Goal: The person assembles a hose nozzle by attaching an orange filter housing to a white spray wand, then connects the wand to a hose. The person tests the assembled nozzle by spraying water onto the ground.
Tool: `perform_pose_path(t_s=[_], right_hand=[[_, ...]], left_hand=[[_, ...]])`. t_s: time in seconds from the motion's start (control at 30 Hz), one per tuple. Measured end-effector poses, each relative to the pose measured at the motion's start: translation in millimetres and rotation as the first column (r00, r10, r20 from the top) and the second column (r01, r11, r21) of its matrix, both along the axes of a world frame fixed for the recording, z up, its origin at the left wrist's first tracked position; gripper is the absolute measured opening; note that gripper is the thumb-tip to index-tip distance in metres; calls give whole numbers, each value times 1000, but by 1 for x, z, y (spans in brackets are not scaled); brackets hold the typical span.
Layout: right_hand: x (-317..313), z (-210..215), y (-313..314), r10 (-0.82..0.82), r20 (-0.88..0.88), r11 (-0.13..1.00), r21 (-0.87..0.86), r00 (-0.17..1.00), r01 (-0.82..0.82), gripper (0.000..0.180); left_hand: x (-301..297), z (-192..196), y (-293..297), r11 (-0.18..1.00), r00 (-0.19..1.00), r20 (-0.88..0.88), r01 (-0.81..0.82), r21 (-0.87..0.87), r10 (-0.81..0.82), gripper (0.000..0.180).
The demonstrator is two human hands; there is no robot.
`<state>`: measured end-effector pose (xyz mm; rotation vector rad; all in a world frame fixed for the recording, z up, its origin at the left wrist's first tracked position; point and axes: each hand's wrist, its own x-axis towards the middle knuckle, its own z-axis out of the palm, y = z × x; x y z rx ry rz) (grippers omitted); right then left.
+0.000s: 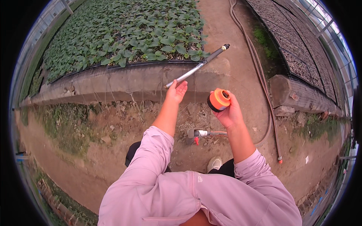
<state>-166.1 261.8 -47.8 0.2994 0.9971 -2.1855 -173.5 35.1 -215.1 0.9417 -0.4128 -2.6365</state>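
My right hand (pixel 230 113) grips a round orange sprinkler-head-like fitting (pixel 219 99) with a black rim and a dark round opening toward the top. My left hand (pixel 177 91) has its palm turned up and its fingers stretched out. Its thumb tip overlaps the lower part of a silver and grey watering wand (pixel 195 68); whether it bears any of the wand's weight I cannot tell. The wand slants up to the right across the corner of the planted bed, with a brass-and-black tip at its far end.
Green seedlings (pixel 151 34) fill the raised bed, edged by a concrete wall (pixel 128 83). Hoses (pixel 260 71) run down the dirt path on the right. Below my hands lies a hose end with a grey fitting (pixel 192 133) and red lever. Another bed (pixel 301 45) stands at right.
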Motion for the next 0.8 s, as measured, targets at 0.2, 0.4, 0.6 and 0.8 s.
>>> perform_pose_path(t_s=[0.2,0.4,0.6,0.8], right_hand=[[-2,-13,-9,51,7,999,-11,999,-51,25],[12,-3,-29,62,-46,998,-29,997,-64,26],[20,-7,-41,123,-280,988,-59,952,-145,26],[29,4,-47,94,-479,996,54,873,-78,26]], left_hand=[[23,13,5,976,976,113,199,-91,-188,38],[57,33,17,790,921,200,389,-473,-334,56],[63,38,12,745,902,176,426,-513,-395,49],[95,102,30,779,867,-37,427,-460,-497,42]])
